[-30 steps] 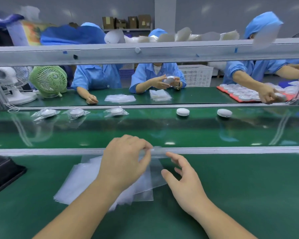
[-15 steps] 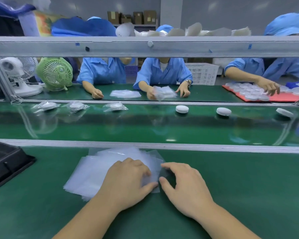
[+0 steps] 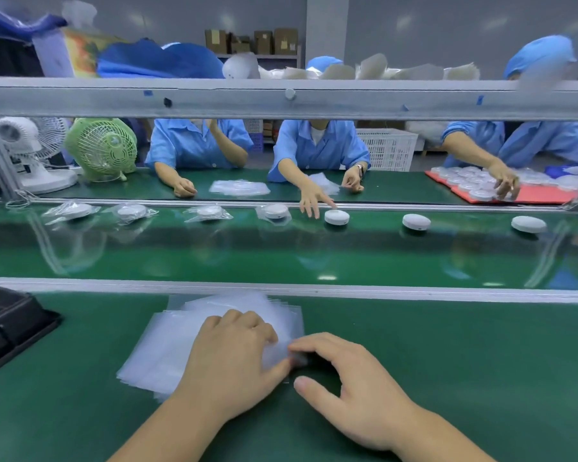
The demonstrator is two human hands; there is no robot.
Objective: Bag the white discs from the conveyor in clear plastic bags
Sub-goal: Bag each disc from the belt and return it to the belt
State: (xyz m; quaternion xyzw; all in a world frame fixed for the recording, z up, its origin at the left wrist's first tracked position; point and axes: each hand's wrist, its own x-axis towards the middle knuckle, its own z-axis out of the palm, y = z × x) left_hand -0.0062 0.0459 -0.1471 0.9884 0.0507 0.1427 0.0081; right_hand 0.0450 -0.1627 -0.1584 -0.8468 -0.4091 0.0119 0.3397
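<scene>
Four bagged discs (image 3: 131, 211) lie at 11 o'clock on the conveyor (image 3: 281, 258), three bare white discs (image 3: 416, 221) at 1 o'clock await bagging; left grip (image 3: 234, 358) pinches the bag stack (image 3: 181, 331) at 6 o'clock, while for the right grip (image 3: 354, 385) clamped or apart cannot be told.

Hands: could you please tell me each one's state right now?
Left hand: pinching the edge of the clear bags.
Right hand: open, touching that edge, holding nothing.

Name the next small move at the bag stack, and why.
Probably peel one bag off the stack of clear bags: the left hand rests on it, the right hand touches its corner, no bag is free, and bare white discs lie on the conveyor.
</scene>
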